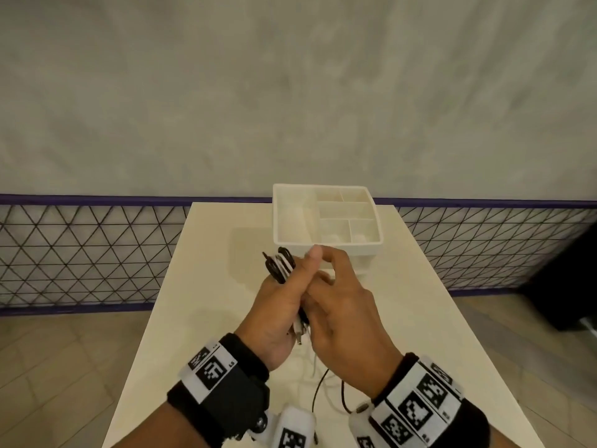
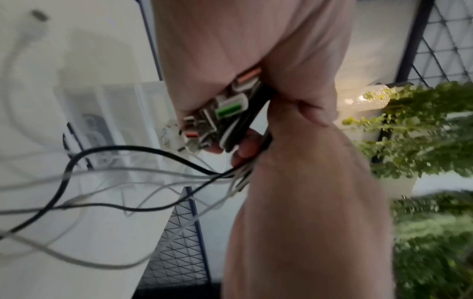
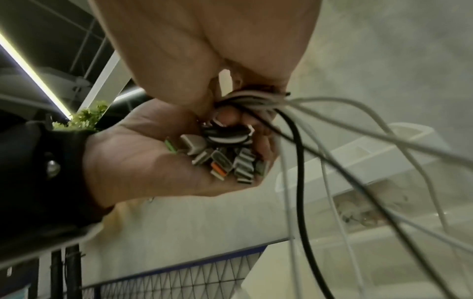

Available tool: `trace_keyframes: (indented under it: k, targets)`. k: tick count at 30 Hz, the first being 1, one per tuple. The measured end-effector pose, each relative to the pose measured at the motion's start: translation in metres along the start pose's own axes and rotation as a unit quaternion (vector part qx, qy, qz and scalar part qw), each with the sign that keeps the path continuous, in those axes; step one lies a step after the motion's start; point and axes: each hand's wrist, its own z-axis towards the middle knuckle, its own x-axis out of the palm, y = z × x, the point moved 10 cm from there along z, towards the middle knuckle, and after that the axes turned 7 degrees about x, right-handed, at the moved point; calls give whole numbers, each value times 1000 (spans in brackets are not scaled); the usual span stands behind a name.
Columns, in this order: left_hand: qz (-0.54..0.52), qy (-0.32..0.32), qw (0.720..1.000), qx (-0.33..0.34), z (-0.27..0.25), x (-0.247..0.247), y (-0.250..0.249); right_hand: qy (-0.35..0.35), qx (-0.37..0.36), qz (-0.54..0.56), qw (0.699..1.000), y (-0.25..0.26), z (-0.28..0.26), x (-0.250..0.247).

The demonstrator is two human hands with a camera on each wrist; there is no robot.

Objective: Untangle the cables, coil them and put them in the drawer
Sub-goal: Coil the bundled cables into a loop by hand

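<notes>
Both hands meet above the middle of the cream table [image 1: 226,318]. My left hand [image 1: 277,308] grips a folded bundle of black and white cables [image 1: 281,264], whose loops stick out past its fingers. The USB plugs [image 2: 225,113] of the bundle lie packed against the left palm [image 3: 143,161]. My right hand [image 1: 342,295] pinches the loose strands [image 3: 253,99] just beside the bundle. Black and white cable tails [image 2: 107,174] hang from both hands down to the table [image 1: 323,383]. The white drawer box [image 1: 277,218], with an open compartment tray on top, stands just beyond the hands.
A wire-mesh fence [image 1: 80,253] with a purple rail runs behind the table. Green plants [image 2: 422,131] stand to my left. A dark object [image 1: 568,279] sits on the floor at the right. The table edges drop off on both sides.
</notes>
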Motion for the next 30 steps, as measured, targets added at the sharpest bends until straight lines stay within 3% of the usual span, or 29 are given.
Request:
trace_keyframes:
  k: [4,6,8,11,15,18,21,23,26,28,30]
  targets:
    - [-53,-123,991,23,8,-31,-14,54,33,48,997,-14,-11,6]
    - [-97,-145,984,19,12,-42,-19,69,114,154,979,-34,-12,4]
    - [-120,-138,983,10,15,-49,-23,142,165,199,956,-46,-15,13]
    - [-62,-96,993,15,17,-53,-32,213,162,185,946,-52,-16,16]
    - [99,-31,994,33,15,-45,-43,248,196,184,931,-63,-14,4]
    - [239,36,970,16,6,-32,-39,263,211,171,926,-68,-14,-2]
    - [358,149,922,1,-1,-4,-30,281,168,152,933,-48,-5,-4]
    - [375,208,903,-8,-5,12,-24,284,125,127,942,-37,5,-7]
    - [319,281,904,-35,-16,28,-13,261,96,67,958,-37,16,-8]
    - [301,297,905,-43,-21,31,-7,239,99,38,965,-39,20,-8]
    - [342,270,900,-33,-18,24,-3,227,133,40,964,-47,22,-10]
